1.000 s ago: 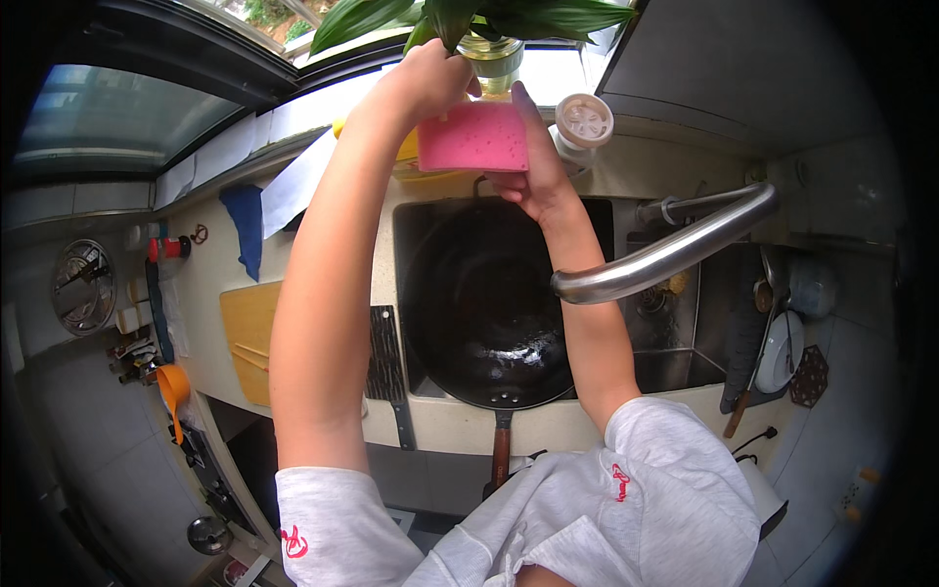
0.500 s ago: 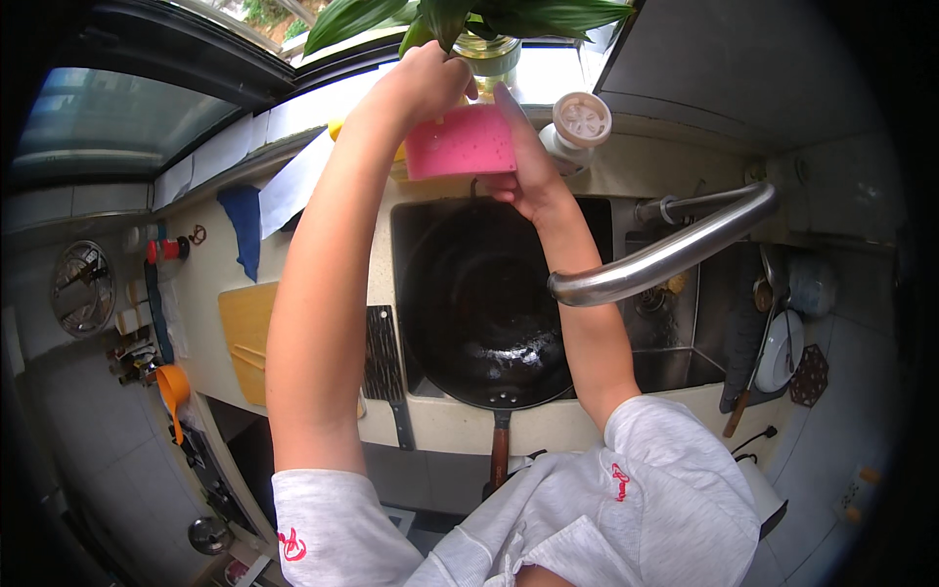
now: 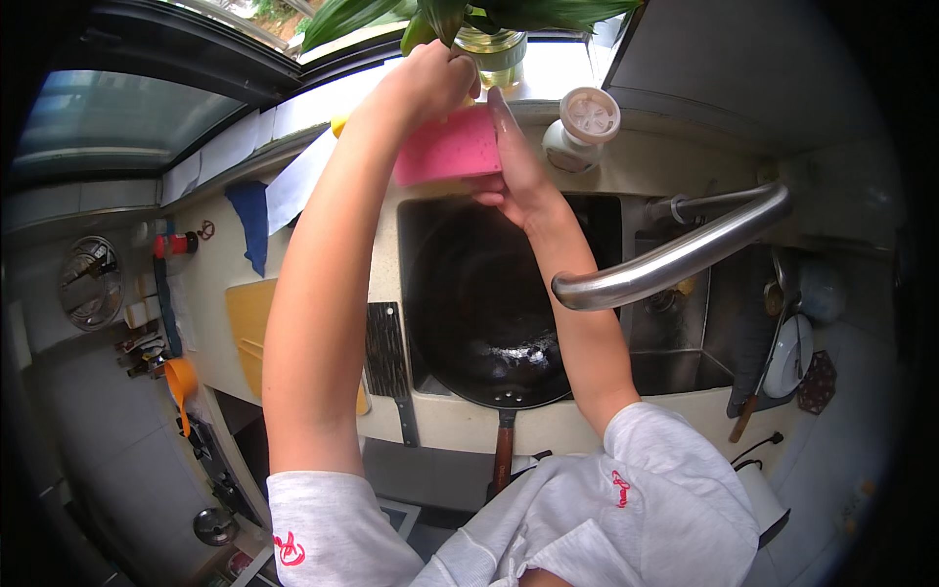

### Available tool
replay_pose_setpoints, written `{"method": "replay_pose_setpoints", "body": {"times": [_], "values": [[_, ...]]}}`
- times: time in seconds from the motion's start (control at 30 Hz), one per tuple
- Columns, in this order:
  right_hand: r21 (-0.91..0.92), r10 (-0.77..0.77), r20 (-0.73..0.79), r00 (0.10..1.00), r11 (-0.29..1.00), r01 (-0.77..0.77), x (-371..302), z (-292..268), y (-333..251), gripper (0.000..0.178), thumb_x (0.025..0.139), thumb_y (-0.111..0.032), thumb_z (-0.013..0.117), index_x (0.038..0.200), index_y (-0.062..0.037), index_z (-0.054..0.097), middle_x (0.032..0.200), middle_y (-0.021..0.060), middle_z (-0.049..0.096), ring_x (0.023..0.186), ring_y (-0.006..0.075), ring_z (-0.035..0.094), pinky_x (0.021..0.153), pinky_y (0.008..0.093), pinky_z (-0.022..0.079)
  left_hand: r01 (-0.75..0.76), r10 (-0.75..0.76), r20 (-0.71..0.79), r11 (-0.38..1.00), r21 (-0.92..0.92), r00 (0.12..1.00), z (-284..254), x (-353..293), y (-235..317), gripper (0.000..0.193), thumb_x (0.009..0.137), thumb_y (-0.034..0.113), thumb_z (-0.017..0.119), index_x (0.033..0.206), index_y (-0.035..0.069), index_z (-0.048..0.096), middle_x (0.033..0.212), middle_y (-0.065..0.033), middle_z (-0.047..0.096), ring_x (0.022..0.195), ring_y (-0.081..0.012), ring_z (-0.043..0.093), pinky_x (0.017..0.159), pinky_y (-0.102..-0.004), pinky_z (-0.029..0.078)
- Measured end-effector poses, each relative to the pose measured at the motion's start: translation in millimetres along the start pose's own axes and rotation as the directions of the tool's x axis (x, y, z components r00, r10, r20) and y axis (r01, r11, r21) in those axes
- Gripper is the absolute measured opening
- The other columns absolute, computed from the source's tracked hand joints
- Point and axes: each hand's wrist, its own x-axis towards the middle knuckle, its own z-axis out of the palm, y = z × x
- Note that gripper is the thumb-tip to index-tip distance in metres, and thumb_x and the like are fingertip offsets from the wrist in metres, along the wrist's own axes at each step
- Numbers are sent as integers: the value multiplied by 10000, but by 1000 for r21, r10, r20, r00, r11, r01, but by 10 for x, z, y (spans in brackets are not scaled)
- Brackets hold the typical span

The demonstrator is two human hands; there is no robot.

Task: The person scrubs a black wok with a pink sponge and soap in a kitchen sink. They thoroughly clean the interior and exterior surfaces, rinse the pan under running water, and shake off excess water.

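A pink sponge-like block [image 3: 448, 147], speckled with small dark spots, is held up over the far edge of the sink. My right hand [image 3: 523, 171] grips its right end, with the thumb pointing up along the side and fingers curled under it. My left hand [image 3: 437, 83] is closed at the block's upper edge, its fingers bent. What those fingers pinch is hidden behind the hand. Below both hands, a black wok [image 3: 479, 293] with a wooden handle lies over the sink. Just beyond the hands stands a glass jar [image 3: 494, 54] with a leafy green plant.
A curved steel faucet [image 3: 675, 259] arches over my right forearm. Right of my hands stands a white bottle [image 3: 577, 137] with a pale cap. A black-handled cleaver [image 3: 386, 347] and a wooden cutting board [image 3: 245, 313] lie left of the wok. An orange ladle [image 3: 180, 382] hangs farther left.
The pink block has shifted slightly left and tilts a little more, with both hands still at it. The whole view has moved slightly.
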Motion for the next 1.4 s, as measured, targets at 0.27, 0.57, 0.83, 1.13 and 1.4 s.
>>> {"method": "replay_pose_setpoints", "body": {"times": [0.27,0.57,0.83,1.13,1.4], "values": [[71,62,47,997,995,-65,104,-11,132,421,984,-522,296,918,-163,505,565,-61,423,364,38,289,305,182,194,27,-25,57,999,-24,998,27,30,-5,321,832,171,375,825,26,662,809,-166,664,667,-287,647,725,-389,504],[52,92,58,994,994,-95,112,12,133,363,988,-477,301,958,-179,506,580,-59,431,373,45,304,307,193,195,-253,256,-1,954,161,967,85,99,-229,312,850,170,373,800,45,654,850,-166,663,840,-336,628,784,-406,490],[38,70,61,996,997,-72,163,49,167,381,980,-496,295,925,-180,502,572,-62,427,374,49,307,312,196,192,-387,399,62,826,410,915,73,103,-236,274,851,126,390,844,67,657,934,-152,670,860,-328,641,804,-404,503],[98,66,115,991,992,-77,153,52,314,505,963,-567,247,958,-137,512,602,-10,486,375,103,378,333,227,281,-85,73,206,995,48,976,7,173,-177,327,855,152,353,826,60,665,984,-160,576,908,-274,575,855,-350,448],[93,24,108,994,995,-34,130,186,319,559,972,-518,206,1019,-57,519,692,74,582,442,202,560,353,262,403,-19,0,201,995,95,980,-125,105,-8,337,869,180,348,816,56,657,1026,-131,578,931,-255,569,892,-340,426]]}}
